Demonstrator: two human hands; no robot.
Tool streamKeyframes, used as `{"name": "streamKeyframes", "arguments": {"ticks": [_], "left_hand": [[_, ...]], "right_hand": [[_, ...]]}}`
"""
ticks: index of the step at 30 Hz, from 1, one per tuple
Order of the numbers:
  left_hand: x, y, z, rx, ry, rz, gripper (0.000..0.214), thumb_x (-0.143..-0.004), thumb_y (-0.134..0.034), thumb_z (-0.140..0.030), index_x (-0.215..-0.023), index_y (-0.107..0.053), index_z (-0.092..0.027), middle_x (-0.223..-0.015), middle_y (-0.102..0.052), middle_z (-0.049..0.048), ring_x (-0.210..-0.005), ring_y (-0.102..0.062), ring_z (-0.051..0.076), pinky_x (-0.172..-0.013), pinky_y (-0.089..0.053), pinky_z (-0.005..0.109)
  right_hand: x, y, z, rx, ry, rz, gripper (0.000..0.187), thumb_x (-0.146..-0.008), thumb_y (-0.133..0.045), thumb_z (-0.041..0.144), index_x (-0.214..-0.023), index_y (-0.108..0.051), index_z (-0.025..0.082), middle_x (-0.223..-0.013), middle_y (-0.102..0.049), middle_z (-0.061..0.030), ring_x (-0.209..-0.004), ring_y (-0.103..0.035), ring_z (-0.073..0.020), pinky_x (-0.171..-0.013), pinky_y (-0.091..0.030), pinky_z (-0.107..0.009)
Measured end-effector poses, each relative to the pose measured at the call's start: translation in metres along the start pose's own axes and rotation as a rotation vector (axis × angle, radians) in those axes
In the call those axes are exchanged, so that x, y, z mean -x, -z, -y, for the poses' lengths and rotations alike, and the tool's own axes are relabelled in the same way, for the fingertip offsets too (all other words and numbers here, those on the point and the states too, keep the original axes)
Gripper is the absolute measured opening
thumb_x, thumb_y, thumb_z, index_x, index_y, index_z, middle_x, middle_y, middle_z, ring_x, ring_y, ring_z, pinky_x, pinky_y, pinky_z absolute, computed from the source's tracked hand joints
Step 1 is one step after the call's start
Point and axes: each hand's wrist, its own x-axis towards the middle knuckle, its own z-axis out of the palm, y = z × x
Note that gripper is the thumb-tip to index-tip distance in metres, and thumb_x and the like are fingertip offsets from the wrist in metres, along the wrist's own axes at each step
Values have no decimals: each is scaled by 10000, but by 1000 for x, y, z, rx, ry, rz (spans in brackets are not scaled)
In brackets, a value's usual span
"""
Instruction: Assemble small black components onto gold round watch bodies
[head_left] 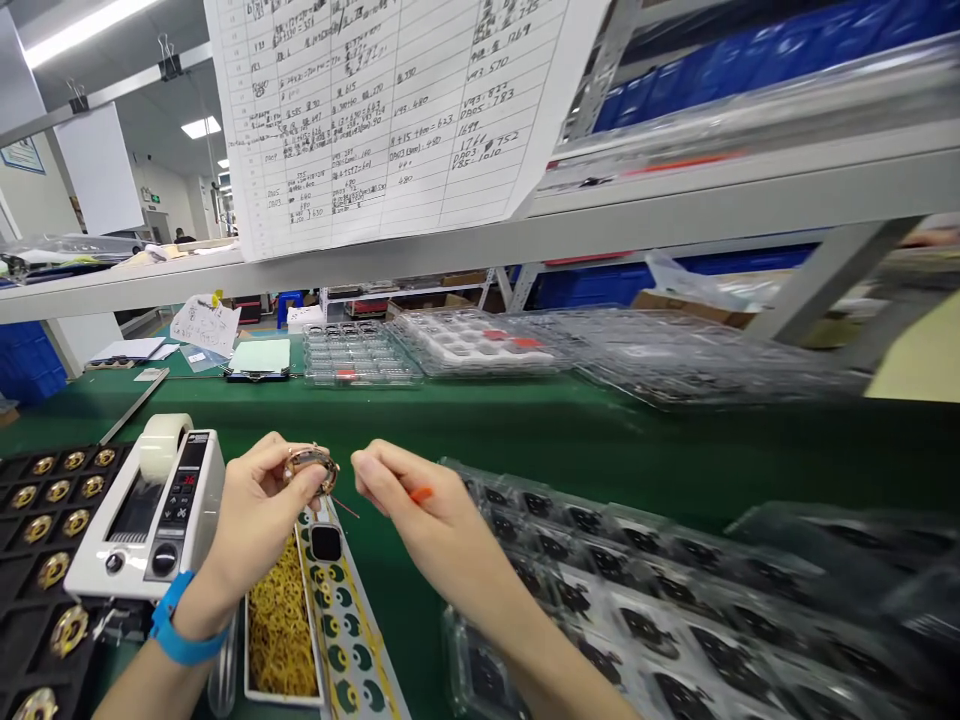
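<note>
Hands (259, 505) (412, 485) nearly meet, left pinching gold ring (309, 458), right clasping orange piece (421, 494).

The person's left wrist (206, 602) wears a bright blue band (171, 615), apparently smooth rubber or plastic; both forearms (517, 610) are bare.

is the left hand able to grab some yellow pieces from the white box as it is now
Probably not right now: the left hand is pinching a round gold-rimmed part. The way itself looks free, as the white box is open on top, with the yellow pieces exposed near that hand.
</note>
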Motion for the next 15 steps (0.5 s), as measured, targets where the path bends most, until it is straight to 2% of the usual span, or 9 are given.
{"name": "streamKeyframes", "arguments": {"ticks": [2, 3, 5, 7, 9, 11, 15], "left_hand": [[1, -1, 8, -181, -189, -101, 115, -836, -636, -175, -857, -748, -158, -677, -511, -16, -601, -541, 115, -552, -478, 228], [2, -2, 12, -291, -310, -142, 149, -858, -608, -160, -895, -752, -163, -676, -513, -10, -605, -537, 122, -552, -477, 234], [6, -5, 21, -515, -541, -185, 234, -907, -531, -143, -978, -752, -168, -666, -518, 4, -595, -528, 135, -536, -470, 246], [11, -8, 27, -692, -680, -179, 301, -945, -461, -146, -1049, -743, -169, -644, -531, 20, -586, -539, 153, -523, -475, 263], [17, -10, 28, -799, -726, -154, 326, -968, -430, -164, -1104, -726, -173, -672, -585, 48, -638, -592, 176, -564, -511, 284], [23, -12, 25, -826, -702, -134, 339, -979, -415, -162, -1171, -694, -176, -816, -659, 93, -776, -653, 199, -676, -558, 314], [55, -14, 19, -673, -507, -154, 364, -950, -512, -211, -1296, -593, -129, -1158, -640, 190, -1085, -623, 273, -879, -551, 407]], "right_hand": [[4, 1, 6, 27, -7, -76, 451, -928, -459, 526, -615, -444, 200, -563, -353, 42, -511, -286, -96, -465, -287, -240], [6, 1, 9, 27, -15, -64, 426, -923, -476, 514, -639, -487, 196, -570, -377, 38, -513, -299, -96, -464, -291, -238], [9, 0, 13, -18, -42, 32, 417, -913, -493, 526, -659, -512, 195, -585, -402, 33, -517, -324, -99, -463, -311, -235], [12, -2, 15, -94, -70, 109, 456, -905, -494, 566, -635, -481, 200, -584, -399, 34, -512, -331, -100, -461, -335, -233], [16, -6, 16, -154, -86, 111, 489, -906, -498, 587, -608, -455, 202, -579, -406, 31, -508, -346, -101, -465, -359, -232], [21, -7, 16, -176, -68, 82, 472, -911, -515, 574, -621, -497, 201, -589, -449, 19, -520, -403, -111, -479, -391, -232], [25, 8, 8, -27, 38, -43, 336, -907, -573, 506, -729, -612, 224, -671, -568, -13, -580, -515, -144, -495, -416, -246]]}}
